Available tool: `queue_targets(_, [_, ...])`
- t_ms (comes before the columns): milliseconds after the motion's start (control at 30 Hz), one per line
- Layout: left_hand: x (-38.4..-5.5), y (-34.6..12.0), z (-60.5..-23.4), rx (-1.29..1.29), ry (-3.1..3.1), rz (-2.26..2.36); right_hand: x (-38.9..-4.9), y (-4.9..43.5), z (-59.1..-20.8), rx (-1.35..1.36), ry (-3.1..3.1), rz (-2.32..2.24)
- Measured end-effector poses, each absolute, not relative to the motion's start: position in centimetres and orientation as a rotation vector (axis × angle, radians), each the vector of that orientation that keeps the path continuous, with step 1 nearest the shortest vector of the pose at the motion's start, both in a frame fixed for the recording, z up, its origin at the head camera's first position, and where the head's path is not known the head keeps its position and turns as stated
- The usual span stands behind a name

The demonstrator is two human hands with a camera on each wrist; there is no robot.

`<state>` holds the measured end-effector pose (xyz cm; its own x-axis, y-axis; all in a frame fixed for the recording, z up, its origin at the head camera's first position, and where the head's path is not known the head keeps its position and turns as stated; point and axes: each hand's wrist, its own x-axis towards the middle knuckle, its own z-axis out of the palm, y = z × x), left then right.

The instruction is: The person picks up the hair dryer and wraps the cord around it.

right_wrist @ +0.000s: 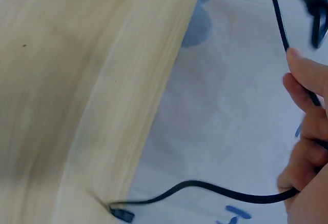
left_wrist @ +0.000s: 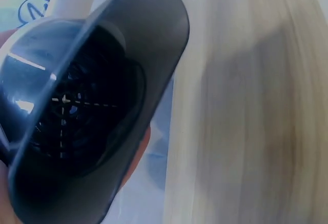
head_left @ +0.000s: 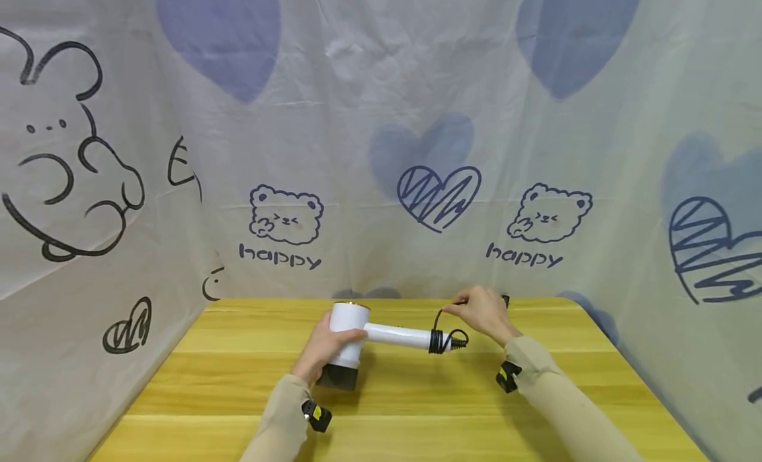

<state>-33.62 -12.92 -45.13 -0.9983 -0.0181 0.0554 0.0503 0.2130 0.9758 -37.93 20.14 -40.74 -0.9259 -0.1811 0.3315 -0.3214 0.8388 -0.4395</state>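
A white hair dryer point(head_left: 397, 335) is held over the table, its handle pointing right. The left hand point(head_left: 326, 346) grips its barrel, thumb across the front. A dark concentrator nozzle point(left_wrist: 154, 34) fills much of the left wrist view, with the grille visible inside. Black cord point(head_left: 437, 342) is wound in loops around the handle's end, beside a ribbed cord sleeve point(head_left: 458, 343). To the right, the right hand point(head_left: 483, 313) pinches a length of this cord between thumb and index finger. In the right wrist view, the cord's other part point(right_wrist: 192, 183) runs from under the curled fingers toward a small black end piece point(right_wrist: 122, 215).
The wood-grain table point(head_left: 417, 415) spreads beneath both hands. A pale cloth backdrop point(head_left: 369, 250) with hearts and bear drawings stands right behind its far edge and along the sides. Black devices are strapped to the left wrist point(head_left: 317, 415) and right wrist point(head_left: 508, 376).
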Motion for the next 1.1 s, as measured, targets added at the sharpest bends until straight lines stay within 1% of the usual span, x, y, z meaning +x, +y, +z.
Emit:
queue_targets(300, [-33.8,-12.4,-44.8,-0.082,-2.438,-1.707,-36.7,18.7,-40.0,0.477,-2.632,0.725])
queue_targets(500, [-33.6,-12.1,-44.9,-0.023,-2.46,-1.574,-36.1,18.0,-40.0,0.545,-2.623,0.711])
queue_targets(733, [-33.6,-12.1,-44.9,0.023,-2.439,-1.553,-35.8,18.2,-39.9,0.491,-2.581,0.742])
queue_targets(1100, [-33.7,-11.9,-45.2,0.119,-2.435,-1.496,-34.9,17.7,-40.2,0.502,-2.561,0.722])
